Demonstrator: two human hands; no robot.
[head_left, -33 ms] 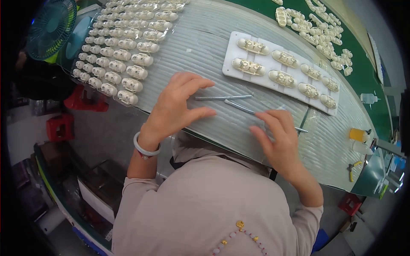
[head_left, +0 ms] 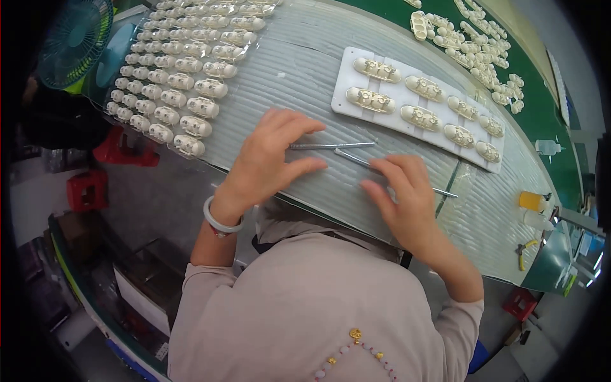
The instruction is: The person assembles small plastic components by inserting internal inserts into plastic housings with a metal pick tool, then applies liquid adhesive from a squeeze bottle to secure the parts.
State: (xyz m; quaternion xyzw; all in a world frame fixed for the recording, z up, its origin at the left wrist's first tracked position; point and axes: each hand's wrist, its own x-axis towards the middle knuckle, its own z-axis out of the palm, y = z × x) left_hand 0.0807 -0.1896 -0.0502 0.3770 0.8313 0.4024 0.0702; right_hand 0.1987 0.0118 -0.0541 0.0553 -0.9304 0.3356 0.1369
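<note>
My left hand (head_left: 267, 159) lies flat on the ribbed grey mat (head_left: 299, 70) with its fingers spread. Its fingertips touch the near end of a thin metal rod (head_left: 334, 146). My right hand (head_left: 404, 200) rests with fingers apart over a second thin metal rod (head_left: 352, 156); that rod passes under the hand and sticks out to the right. Just beyond both rods sits a white tray (head_left: 344, 71) holding two rows of several cream plastic parts. Neither hand is closed around anything.
A clear sheet with many rows of cream parts (head_left: 184, 83) lies at the mat's left. More loose parts (head_left: 484, 44) lie on the green table behind. A teal fan (head_left: 73, 38) stands far left, with small bottles (head_left: 531, 200) and pliers (head_left: 525, 249) at right.
</note>
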